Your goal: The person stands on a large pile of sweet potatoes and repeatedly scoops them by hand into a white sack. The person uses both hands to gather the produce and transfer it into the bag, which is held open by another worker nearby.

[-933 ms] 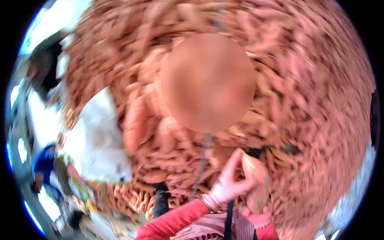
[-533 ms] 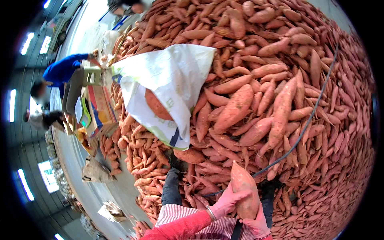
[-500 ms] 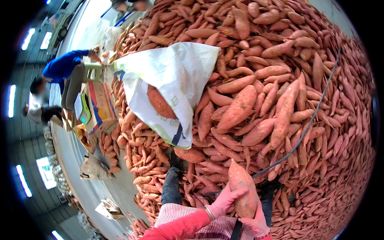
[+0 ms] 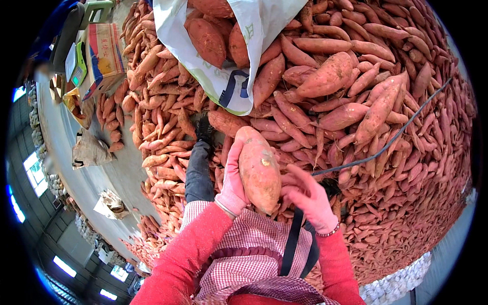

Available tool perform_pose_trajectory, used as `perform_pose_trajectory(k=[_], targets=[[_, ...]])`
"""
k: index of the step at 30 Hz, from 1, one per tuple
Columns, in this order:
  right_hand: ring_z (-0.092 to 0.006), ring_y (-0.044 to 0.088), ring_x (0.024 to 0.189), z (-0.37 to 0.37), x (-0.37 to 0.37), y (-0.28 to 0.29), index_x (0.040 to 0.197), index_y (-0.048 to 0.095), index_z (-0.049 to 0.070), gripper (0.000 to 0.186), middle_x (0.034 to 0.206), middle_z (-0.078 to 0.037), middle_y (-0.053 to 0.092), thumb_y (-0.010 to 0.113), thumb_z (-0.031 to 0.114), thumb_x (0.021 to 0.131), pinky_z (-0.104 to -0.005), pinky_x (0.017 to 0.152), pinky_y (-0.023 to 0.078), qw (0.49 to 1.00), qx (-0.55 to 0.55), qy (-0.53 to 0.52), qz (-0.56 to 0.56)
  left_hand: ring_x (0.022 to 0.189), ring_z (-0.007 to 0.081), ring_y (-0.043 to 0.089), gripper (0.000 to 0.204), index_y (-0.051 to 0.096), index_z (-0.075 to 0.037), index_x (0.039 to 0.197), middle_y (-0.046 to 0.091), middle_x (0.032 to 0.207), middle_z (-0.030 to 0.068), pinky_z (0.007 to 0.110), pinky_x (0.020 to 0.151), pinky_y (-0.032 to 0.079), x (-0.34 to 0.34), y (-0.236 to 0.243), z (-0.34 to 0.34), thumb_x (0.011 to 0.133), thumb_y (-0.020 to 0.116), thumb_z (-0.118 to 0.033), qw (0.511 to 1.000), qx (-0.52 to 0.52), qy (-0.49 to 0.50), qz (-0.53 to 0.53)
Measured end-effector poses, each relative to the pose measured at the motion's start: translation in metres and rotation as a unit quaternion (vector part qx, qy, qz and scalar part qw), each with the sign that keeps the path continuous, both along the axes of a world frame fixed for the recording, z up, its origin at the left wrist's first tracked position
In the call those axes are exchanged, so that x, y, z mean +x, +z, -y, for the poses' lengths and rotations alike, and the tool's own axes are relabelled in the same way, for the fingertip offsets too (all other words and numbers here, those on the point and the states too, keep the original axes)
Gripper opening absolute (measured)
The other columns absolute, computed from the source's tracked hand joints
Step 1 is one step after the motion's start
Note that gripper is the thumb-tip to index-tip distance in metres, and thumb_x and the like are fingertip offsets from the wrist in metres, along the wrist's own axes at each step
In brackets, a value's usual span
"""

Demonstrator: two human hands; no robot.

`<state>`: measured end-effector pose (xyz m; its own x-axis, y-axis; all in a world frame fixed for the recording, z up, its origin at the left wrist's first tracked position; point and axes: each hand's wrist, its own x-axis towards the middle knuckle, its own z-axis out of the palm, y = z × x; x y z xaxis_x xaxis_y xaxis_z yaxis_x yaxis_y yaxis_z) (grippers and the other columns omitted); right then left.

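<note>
L hand (image 4: 235, 178) has hold of big potato (image 4: 260, 168): palm + fingers wrapped along its L side, closed as far as the bulk allows. Potato is held up over the pile (image 4: 417, 203), in front of checked apron (image 4: 239, 244), long axis approx. away from body, bare spot nr its middle. R hand (image 4: 312, 198) just beside potato's R side, fingers spread & half curled, nothing gripped; can't tell if fingertips touch skin. Both hands in pink gloves, red sleeves (image 4: 178, 254) behind.

White bag (image 4: 170, 25) lies on pile nr its far edge, mouth open twd body, several potatoes inside. Dark cable (image 4: 376, 152) runs over pile, R of bag, down to just beyond R hand. Shoe (image 4: 205, 129) stands btwn potatoes nr pile's L edge.

Past that edge, on grey floor (image 4: 127, 178): carton (image 4: 105, 53) w/ green scale (image 4: 79, 66) at its L side, tan sack (image 4: 90, 150) nearer, pale scraps (image 4: 111, 205) nearer again. White sacks (image 4: 401, 279) along pile's near R edge.
</note>
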<state>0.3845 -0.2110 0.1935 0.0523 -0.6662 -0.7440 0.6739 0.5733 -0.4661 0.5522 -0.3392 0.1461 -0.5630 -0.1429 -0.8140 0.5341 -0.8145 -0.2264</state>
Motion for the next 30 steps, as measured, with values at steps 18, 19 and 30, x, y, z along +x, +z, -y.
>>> perform_pose_trajectory(k=[18,19,30], targets=[[-0.0366,0.056,0.124,0.061,-0.085,-0.183,0.143,0.038,-0.007,0.079,0.134,-0.027,0.056,0.066,0.029,0.078,-0.039,0.104,0.047,0.676,0.27,0.424,-0.54,0.109,0.0187,0.061,0.058,0.048,-0.005,0.136,0.061,0.119,0.0065,0.034,0.095,0.051,-0.058,0.03,0.194,0.087,0.076,-0.018,0.908,-0.373,-0.121,0.146],[-0.0357,0.06,0.119,0.044,-0.076,-0.196,0.147,0.035,-0.005,0.083,0.139,-0.026,0.052,0.068,0.026,0.077,-0.0375,0.099,0.05,0.627,0.217,0.396,-0.635,0.109,0.0179,0.06,0.058,0.049,-0.004,0.134,0.061,0.12,0.0072,0.033,0.097,0.049,-0.068,0.015,0.21,0.086,0.078,-0.019,0.864,-0.455,-0.111,0.187],[-0.0348,0.055,0.126,0.052,-0.072,-0.193,0.152,0.032,0.006,0.084,0.154,-0.022,0.037,0.068,0.03,0.08,-0.0387,0.104,0.046,0.64,0.26,0.414,-0.593,0.125,0.0347,0.054,0.077,0.043,-0.001,0.145,0.054,0.137,0.0225,0.039,0.108,0.041,-0.1,-0.052,0.295,0.077,0.074,-0.018,0.497,-0.682,-0.164,0.511]])
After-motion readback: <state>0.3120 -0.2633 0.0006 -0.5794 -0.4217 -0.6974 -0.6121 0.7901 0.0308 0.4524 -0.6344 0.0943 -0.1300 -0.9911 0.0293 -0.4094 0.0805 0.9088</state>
